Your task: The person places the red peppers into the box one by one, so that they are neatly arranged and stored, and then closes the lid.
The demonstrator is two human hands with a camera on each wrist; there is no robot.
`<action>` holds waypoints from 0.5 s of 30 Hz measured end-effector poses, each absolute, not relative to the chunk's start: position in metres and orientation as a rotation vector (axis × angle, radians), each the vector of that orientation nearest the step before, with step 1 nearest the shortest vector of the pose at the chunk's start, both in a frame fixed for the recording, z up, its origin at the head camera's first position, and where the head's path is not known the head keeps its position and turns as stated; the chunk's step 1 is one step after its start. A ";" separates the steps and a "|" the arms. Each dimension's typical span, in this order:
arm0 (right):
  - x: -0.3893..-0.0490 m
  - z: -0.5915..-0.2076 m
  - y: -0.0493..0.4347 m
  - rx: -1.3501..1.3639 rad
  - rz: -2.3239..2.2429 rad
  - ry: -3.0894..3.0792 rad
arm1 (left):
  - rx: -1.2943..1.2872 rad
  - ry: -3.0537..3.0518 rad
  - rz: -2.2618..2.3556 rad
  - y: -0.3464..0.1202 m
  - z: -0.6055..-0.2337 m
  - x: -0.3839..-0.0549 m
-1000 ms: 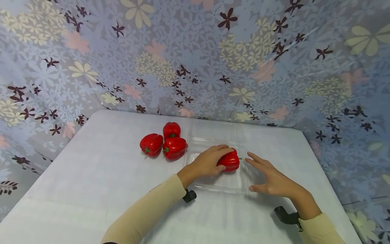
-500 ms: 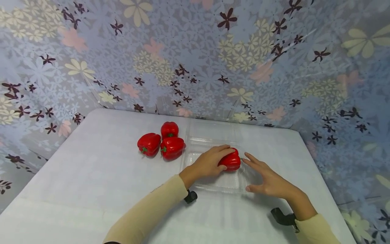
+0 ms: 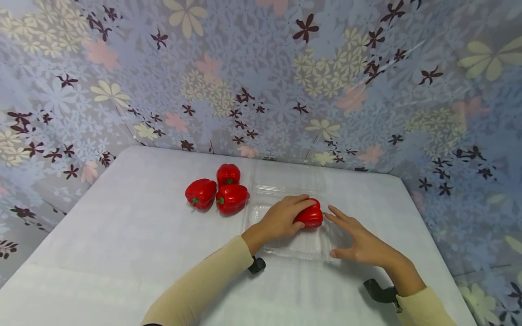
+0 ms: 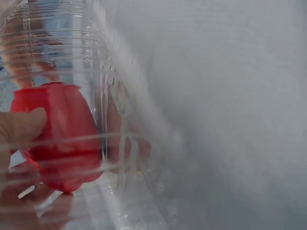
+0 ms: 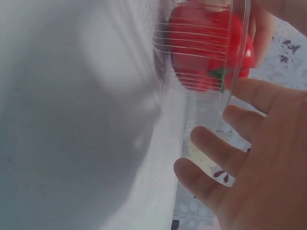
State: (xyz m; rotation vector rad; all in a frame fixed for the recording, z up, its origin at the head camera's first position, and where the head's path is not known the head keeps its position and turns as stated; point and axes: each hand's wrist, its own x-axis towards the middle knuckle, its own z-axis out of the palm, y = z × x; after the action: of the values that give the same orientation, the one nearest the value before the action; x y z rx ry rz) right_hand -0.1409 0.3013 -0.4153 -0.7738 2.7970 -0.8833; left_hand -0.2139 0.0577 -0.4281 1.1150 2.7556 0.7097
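Note:
My left hand (image 3: 280, 219) grips a red bell pepper (image 3: 313, 215) from its left side, thumb in front and fingers over the top. It holds the pepper inside a clear plastic container (image 3: 291, 254), with the green stem pointing right. In the left wrist view the thumb lies against the pepper (image 4: 62, 129), seen through the ribbed clear wall. My right hand (image 3: 360, 242) is spread with fingers apart at the container's right side, fingertips close to the stem. In the right wrist view, the fingertips of the right hand (image 5: 268, 139) are right at the container's rim (image 5: 242, 43).
Three more red bell peppers, one at the left (image 3: 201, 194), one at the back (image 3: 228, 174) and one at the front (image 3: 232, 199), lie grouped left of the container. Its clear lid (image 3: 287, 176) lies folded back behind it. The white table (image 3: 102, 235) meets a flowered curtain (image 3: 261, 81).
My right hand has shifted slightly left, its fingertips now closer to the pepper's stem. The left hand keeps its hold on the pepper, and the other peppers stay in place.

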 end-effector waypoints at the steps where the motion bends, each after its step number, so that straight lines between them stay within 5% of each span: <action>1: -0.141 -0.416 0.301 -0.775 -0.879 2.802 | 1.112 2.761 0.701 0.058 -0.428 -0.214; 15: -0.138 -0.412 0.300 -0.741 -0.841 2.824 | 1.022 2.799 0.673 0.055 -0.414 -0.205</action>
State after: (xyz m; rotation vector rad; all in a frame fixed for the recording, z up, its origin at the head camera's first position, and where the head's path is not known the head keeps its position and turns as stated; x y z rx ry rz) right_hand -0.1383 0.2998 -0.4124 -0.7414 2.8237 -0.8410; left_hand -0.2050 0.0555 -0.4139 1.0224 2.7993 0.6726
